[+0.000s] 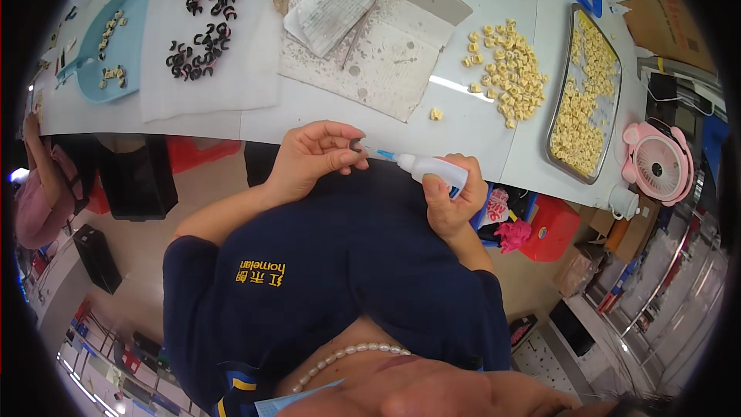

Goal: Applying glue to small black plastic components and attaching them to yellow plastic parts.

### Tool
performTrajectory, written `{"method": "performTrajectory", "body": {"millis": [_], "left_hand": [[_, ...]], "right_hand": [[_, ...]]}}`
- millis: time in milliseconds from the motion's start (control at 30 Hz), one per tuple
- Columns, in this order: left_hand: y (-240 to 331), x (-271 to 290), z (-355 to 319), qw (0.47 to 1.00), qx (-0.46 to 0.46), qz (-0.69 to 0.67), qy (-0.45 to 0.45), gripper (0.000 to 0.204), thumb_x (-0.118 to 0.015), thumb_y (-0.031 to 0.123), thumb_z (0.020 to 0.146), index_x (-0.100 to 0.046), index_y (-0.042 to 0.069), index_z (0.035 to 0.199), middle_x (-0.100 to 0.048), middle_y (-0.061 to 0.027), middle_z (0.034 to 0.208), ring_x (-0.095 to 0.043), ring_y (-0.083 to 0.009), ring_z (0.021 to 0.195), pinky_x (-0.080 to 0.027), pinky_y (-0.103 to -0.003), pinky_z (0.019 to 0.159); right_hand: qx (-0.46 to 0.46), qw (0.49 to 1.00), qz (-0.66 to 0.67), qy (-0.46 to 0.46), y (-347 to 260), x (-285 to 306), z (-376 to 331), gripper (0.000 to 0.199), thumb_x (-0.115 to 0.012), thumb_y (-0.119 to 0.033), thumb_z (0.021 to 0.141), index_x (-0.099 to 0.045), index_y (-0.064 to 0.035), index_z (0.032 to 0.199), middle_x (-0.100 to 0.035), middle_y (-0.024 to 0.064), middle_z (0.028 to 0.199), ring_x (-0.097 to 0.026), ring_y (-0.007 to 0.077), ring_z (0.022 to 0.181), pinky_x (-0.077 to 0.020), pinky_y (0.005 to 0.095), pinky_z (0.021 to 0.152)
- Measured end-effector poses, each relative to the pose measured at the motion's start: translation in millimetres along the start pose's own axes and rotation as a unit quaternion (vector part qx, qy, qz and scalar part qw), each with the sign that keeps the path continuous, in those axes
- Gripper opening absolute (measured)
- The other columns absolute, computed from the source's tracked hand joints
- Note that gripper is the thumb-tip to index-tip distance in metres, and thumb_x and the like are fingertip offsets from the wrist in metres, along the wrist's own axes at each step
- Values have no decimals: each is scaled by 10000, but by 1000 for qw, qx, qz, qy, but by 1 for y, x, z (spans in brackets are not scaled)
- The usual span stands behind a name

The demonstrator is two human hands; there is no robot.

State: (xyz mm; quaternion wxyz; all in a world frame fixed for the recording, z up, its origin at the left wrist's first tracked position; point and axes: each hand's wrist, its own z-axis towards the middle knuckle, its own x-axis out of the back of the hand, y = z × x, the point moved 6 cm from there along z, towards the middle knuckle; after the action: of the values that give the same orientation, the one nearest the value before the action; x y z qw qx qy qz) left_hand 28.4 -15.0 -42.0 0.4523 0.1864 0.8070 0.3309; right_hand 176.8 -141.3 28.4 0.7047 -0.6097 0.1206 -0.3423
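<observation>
My left hand [315, 156] pinches a small dark curved piece [355, 144] between thumb and fingers, just off the table's near edge. In my right hand [457, 199] is a white squeeze bottle [423, 165], lying nearly level. Its blue needle tip [384, 154] points left at the dark piece; whether they touch I cannot tell. Many similar dark curved pieces [202, 52] lie in two clusters on a white foam sheet [251, 81]. Small cream-coloured pieces [513, 73] are heaped on the table to the right, with a single cream piece [436, 114] apart from them.
A metal tray [550, 139] of cream pieces stands at the right, beside a pink fan [658, 164]. Papers [332, 11] lie on a stained white board [370, 85]. The light-blue dustpan-like tray [93, 81] at left holds joined pieces. A co-worker's arm [42, 162] shows far left.
</observation>
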Motion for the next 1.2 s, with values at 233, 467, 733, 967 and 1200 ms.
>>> {"method": "performTrajectory", "body": {"millis": [233,467,733,967,1200], "left_hand": [[-2,0,-5,999,35,-7,-2,272,-588,30,837,-551,-14,1103,-640,-99,944,-634,-166,841,-487,-205,671],[-3,5,-8,999,32,-37,-21,288,-596,32,831,-553,-15,1112,-638,-100,952,-630,-158,845,-484,-204,674],[-1,2,-9,998,45,-24,-27,280,-593,35,834,-557,-15,1107,-636,-95,938,-629,-156,831,-483,-203,677],[-2,-2,-8,999,41,-19,-24,280,-589,25,834,-557,-8,1110,-633,-91,934,-627,-152,832,-484,-206,684],[-3,-7,-9,999,22,-10,-21,284,-589,17,831,-558,2,1113,-631,-84,940,-623,-151,844,-485,-209,691]], "right_hand": [[36,997,-61,-18,-8,-9,-3,222,-726,-114,715,-581,-11,847,-591,76,674,-549,131,514,-425,231,477],[37,995,-92,-18,-14,-16,-1,209,-740,-127,702,-604,-25,824,-575,72,672,-551,140,523,-422,238,477],[32,996,-78,-11,-15,-18,0,188,-739,-115,701,-610,-30,808,-565,65,659,-536,134,514,-412,236,471],[27,999,-43,7,-15,-9,-2,164,-721,-88,713,-605,-27,811,-564,56,653,-516,109,506,-394,224,461],[42,999,-28,6,-13,-5,-7,173,-721,-103,711,-601,-28,811,-566,60,646,-514,110,503,-395,223,459]]}}
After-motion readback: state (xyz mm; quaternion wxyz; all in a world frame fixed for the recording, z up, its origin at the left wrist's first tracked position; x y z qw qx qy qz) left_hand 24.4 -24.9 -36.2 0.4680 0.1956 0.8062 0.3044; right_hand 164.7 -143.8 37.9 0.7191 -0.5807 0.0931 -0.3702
